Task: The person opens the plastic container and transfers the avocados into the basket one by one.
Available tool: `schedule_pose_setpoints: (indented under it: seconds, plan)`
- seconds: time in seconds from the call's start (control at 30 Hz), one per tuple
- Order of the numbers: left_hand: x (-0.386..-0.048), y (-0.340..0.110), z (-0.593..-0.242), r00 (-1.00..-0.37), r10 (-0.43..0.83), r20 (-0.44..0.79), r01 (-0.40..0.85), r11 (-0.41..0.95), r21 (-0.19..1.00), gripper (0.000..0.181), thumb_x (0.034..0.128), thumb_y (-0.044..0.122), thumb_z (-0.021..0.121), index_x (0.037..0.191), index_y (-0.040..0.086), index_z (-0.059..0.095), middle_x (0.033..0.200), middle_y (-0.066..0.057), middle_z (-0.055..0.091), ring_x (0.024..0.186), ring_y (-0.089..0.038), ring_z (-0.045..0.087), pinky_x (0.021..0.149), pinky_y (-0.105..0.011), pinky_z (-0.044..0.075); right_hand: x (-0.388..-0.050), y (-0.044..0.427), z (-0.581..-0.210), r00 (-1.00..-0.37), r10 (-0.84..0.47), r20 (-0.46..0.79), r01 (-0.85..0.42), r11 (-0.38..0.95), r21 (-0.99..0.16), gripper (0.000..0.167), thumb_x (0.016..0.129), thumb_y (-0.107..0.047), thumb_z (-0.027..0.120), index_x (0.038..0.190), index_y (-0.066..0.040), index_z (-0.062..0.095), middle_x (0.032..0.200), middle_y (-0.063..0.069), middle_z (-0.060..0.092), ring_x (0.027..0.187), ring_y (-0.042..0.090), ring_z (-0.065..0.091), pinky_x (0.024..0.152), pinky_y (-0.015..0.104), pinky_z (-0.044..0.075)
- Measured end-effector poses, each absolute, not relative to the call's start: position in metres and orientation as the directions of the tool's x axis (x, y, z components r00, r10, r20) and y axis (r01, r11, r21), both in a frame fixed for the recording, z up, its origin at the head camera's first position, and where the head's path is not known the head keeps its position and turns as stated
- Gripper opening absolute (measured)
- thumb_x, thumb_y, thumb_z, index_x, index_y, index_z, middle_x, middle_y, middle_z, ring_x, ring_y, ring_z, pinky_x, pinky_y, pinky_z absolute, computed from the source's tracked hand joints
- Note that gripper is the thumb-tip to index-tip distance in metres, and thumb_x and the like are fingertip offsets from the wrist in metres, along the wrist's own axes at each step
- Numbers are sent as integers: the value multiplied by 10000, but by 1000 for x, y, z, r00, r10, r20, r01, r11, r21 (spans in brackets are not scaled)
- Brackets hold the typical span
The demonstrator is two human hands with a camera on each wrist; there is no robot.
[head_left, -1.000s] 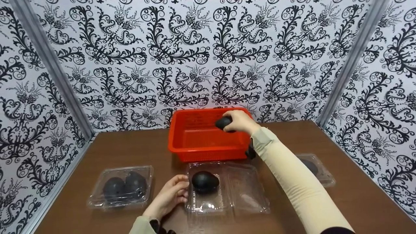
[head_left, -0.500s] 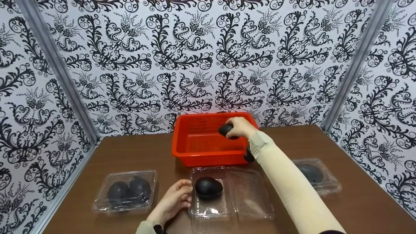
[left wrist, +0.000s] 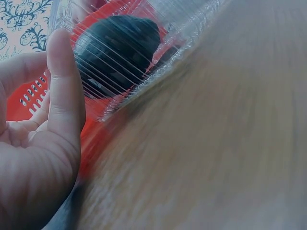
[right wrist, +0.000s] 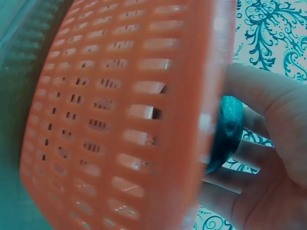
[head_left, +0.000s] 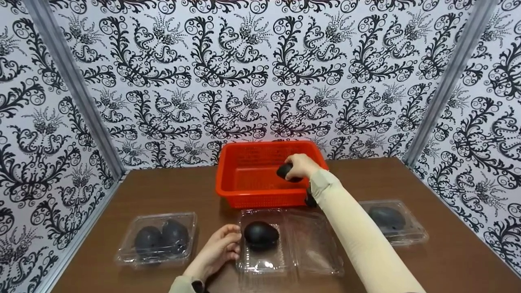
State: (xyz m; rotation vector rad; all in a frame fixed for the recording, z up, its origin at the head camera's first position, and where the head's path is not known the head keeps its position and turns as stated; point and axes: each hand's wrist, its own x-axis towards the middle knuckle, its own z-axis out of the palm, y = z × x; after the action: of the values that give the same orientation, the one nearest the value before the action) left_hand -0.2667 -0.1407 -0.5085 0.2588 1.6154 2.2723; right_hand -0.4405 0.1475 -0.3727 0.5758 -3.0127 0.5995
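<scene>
My right hand (head_left: 303, 167) grips a dark avocado (head_left: 285, 171) inside the upper part of the red plastic basket (head_left: 266, 199). In the right wrist view the basket's wall partly hides that avocado (right wrist: 227, 132). My left hand (head_left: 220, 248) rests at the left edge of an open clear plastic clamshell (head_left: 266, 264), its fingers loosely bent and holding nothing I can make out. Another avocado (head_left: 261, 235) lies in the clamshell's left half. In the left wrist view, my thumb stands upright against the clamshell wall, with the avocado (left wrist: 117, 55) behind the ribbed plastic.
A closed clear clamshell (head_left: 189, 219) with two avocados stands on the left of the brown table (head_left: 163, 187). Another clamshell (head_left: 415, 232) with a visible avocado is at right, partly behind the right forearm. Patterned walls (head_left: 260, 81) enclose the back and sides.
My right hand has lowered with the avocado into the basket's mouth. The left hand keeps its place by the clamshell. The head view has shifted slightly.
</scene>
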Motion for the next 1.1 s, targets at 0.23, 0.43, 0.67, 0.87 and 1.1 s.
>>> schedule_pose_setpoints:
  seconds: [0.23, 0.43, 0.67, 0.87, 1.1]
  plan:
    - [-268, -140, -508, -925, 376, -50, -169, -291, 942, 240, 914, 60, 576, 1123, 34, 460, 853, -29, 502, 628, -106, 530, 533, -213, 499, -436, 150, -381, -940, -338, 34, -327, 872, -364, 533, 695, -141, 815, 1178, 4, 645, 1158, 182, 630, 1008, 303, 571, 881, 408, 494]
    - [-268, -139, -508, -924, 382, -37, -158, -292, 943, 226, 913, 63, 573, 1110, 48, 463, 829, -18, 510, 617, -98, 530, 521, -200, 495, -433, 157, -381, -932, -362, 16, -346, 877, -335, 524, 707, -146, 813, 1177, 21, 653, 1155, 194, 642, 1019, 320, 582, 892, 417, 489]
    - [-268, -140, -509, -926, 377, -39, -160, -296, 942, 211, 912, 59, 573, 1099, 61, 475, 813, -19, 514, 610, -97, 528, 520, -207, 498, -436, 166, -386, -925, -380, -18, -355, 879, -320, 487, 700, -147, 817, 1131, 28, 670, 1104, 181, 660, 970, 300, 583, 873, 405, 488]
    - [-267, -141, -510, -926, 376, -41, -160, -292, 943, 219, 911, 63, 580, 1103, 59, 474, 834, -19, 524, 614, -95, 530, 528, -202, 492, -437, 172, -391, -922, -384, -48, -350, 880, -321, 484, 725, -148, 800, 1152, 31, 660, 1116, 189, 653, 984, 308, 572, 892, 417, 476]
    - [-267, -141, -511, -924, 380, -36, -156, -290, 944, 200, 922, 54, 561, 1105, 64, 480, 831, -13, 527, 615, -92, 535, 529, -202, 496, -435, 175, -395, -917, -397, -50, -361, 874, -325, 467, 750, -134, 788, 1162, 41, 655, 1124, 200, 655, 990, 311, 573, 914, 421, 466]
